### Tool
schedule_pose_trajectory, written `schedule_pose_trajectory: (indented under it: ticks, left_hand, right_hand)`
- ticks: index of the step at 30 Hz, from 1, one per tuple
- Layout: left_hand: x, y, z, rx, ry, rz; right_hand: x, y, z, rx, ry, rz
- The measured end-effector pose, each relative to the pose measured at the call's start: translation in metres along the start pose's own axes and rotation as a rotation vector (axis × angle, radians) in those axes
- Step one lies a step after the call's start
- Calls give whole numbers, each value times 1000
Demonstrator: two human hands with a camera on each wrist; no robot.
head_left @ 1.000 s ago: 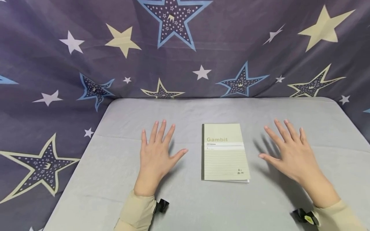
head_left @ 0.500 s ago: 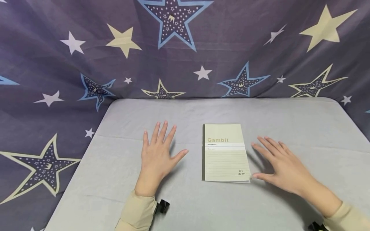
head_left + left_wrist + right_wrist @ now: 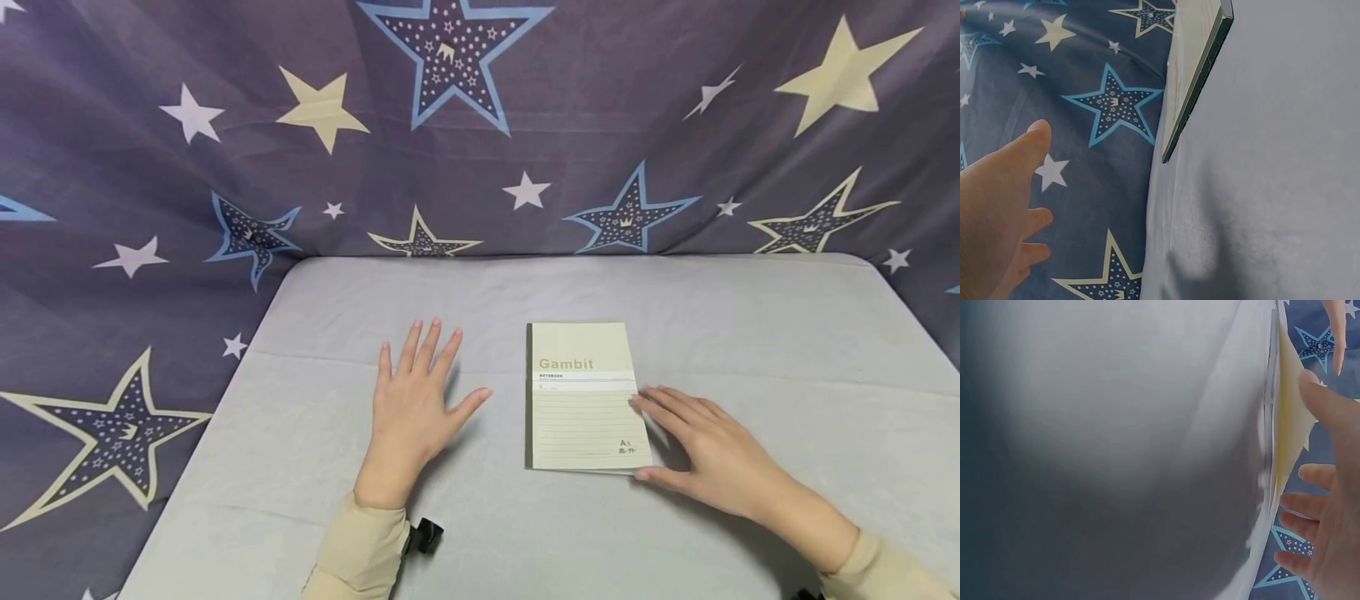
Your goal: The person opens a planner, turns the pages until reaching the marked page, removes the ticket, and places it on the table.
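A pale-green notebook [image 3: 585, 417] with a dark spine strip and "Gambit" on its cover lies shut on the grey cloth. My right hand [image 3: 712, 462] is at its right side, thumb by the lower right corner and fingertips right at the right edge. In the right wrist view, that hand's thumb and fingers [image 3: 1315, 503] are spread apart beside the notebook's pale cover [image 3: 1294, 394]. My left hand [image 3: 412, 412] hovers palm down left of the notebook, fingers spread and holding nothing. From the left wrist, the notebook's dark spine [image 3: 1200, 81] shows beyond the left hand [image 3: 991, 212].
Grey cloth [image 3: 315, 442] covers the table. A dark curtain [image 3: 525, 92] with printed stars hangs behind it and along the left. Black wrist-worn devices show at both sleeves, such as the left one [image 3: 427, 536].
My right hand has come left and down from well right of the notebook to its right edge, its fingers less spread. My left hand stays almost in place.
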State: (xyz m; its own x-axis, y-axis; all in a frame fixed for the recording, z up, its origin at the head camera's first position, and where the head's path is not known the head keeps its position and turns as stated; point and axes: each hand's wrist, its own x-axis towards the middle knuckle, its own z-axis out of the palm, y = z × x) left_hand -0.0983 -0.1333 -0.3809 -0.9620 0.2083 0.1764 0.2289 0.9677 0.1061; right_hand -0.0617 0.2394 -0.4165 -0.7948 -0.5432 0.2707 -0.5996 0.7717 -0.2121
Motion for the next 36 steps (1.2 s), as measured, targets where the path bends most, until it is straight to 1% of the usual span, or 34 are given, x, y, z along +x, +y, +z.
schedule_pose_trajectory:
  ticks: [6, 9, 12, 15, 17, 20, 23, 24, 26, 29, 31, 34, 36]
  left_hand:
    - [-1, 1, -1, -11, -8, 5]
    - [-1, 1, -2, -28, -18, -1]
    - [-2, 0, -3, -51, -28, -7]
    - [-2, 0, -3, -74, -24, 0]
    - [-2, -1, -4, -87, -15, 11]
    - [-1, -4, -6, -114, 7, 28]
    - [-1, -8, -10, -146, 45, 41]
    - [-1, -10, -11, -158, 62, 46]
    - [-2, -15, -14, -196, 107, 55]
    - [-4, -22, -18, -275, 173, 66]
    - [-5, -27, -22, -341, 197, 83]
    - [-6, -31, -24, -421, 190, 111]
    - [-5, -33, -24, -446, 155, 132]
  right_hand:
    - [3, -7, -1, 53, 19, 37]
    - [7, -12, -4, 79, 51, 53]
    - [15, -20, -8, 121, 86, 80]
    - [27, -33, -12, 193, 127, 99]
    - [38, -43, -12, 260, 161, 88]
    - [57, -60, -9, 363, 214, 33]
    - [73, -77, -1, 446, 221, -25]
    - [77, -82, 2, 462, 210, -37]
    - [84, -91, 10, 476, 162, -50]
    - [88, -102, 21, 453, 49, -50]
    - [88, -106, 27, 413, -36, -43]
    - [86, -108, 32, 358, -139, -40]
    - [84, -108, 34, 331, -190, -44]
